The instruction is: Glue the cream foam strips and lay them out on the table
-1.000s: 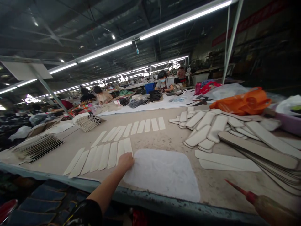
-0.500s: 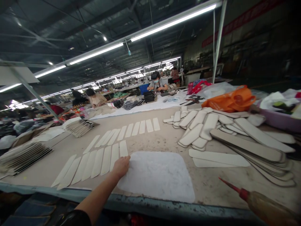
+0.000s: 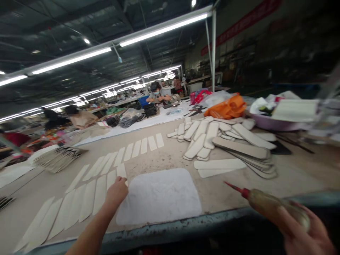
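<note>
My left hand (image 3: 117, 191) is closed at the near end of a white strip (image 3: 121, 170), the rightmost of the front row; its fingertips seem to pinch the strip's edge. Further pale strips (image 3: 86, 198) lie side by side to its left, and a second row (image 3: 136, 148) lies behind. Right of the hand a white rounded sheet (image 3: 162, 194) is flat on the table. At the lower right my right hand (image 3: 305, 226) is wrapped round a translucent bottle (image 3: 273, 209) with a red pointed nozzle, held above the table's edge.
Rounded pale pieces (image 3: 202, 134) are heaped at the right, beside a fanned stack of longer pieces (image 3: 244, 148). An orange bag (image 3: 225, 107) and a purple basin (image 3: 276, 123) stand behind them. A fanned stack (image 3: 57, 158) lies at the left. People sit at tables further back.
The view has swung to the right, so the table's things appear further left. My right hand has come into view round the bottle. My left hand stays at the front row's right end.
</note>
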`<action>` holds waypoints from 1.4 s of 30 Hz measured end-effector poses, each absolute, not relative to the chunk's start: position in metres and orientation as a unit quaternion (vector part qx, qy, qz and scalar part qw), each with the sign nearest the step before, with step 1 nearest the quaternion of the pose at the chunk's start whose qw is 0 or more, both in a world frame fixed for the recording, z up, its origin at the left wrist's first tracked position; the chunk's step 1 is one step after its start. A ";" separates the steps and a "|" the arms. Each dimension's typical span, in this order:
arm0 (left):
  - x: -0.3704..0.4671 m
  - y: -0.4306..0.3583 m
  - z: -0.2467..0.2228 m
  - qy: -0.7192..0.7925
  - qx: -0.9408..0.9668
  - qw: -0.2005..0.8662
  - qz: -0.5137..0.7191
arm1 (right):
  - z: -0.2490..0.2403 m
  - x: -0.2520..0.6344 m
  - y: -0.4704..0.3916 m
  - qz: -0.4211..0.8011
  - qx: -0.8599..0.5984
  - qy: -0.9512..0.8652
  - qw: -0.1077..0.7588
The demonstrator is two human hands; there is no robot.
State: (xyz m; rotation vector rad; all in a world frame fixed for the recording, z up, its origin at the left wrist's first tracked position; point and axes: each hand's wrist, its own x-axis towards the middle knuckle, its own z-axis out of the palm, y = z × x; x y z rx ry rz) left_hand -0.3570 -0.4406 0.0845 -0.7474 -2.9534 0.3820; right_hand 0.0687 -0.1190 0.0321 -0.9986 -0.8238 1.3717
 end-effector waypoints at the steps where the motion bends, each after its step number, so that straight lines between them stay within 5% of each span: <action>1: -0.356 -0.434 0.086 -0.959 -0.250 0.043 0.125 | 0.032 0.072 -0.120 0.601 -0.430 -0.346 0.578; 10: -0.288 -0.274 0.078 -0.825 -0.556 0.014 -0.096 | 0.035 0.079 -0.116 0.633 -0.416 -0.301 0.580; 19: -0.248 -0.136 0.044 -0.745 -0.665 -0.023 -0.050 | 0.029 0.084 -0.113 0.645 -0.422 -0.304 0.560; 36: -0.195 -0.182 0.060 -0.727 -0.683 0.059 -0.024 | 0.036 0.082 -0.114 0.662 -0.389 -0.286 0.574; 42: -0.165 -0.249 0.031 -0.706 -0.691 0.041 -0.150 | 0.029 0.074 -0.117 0.649 -0.364 -0.372 0.555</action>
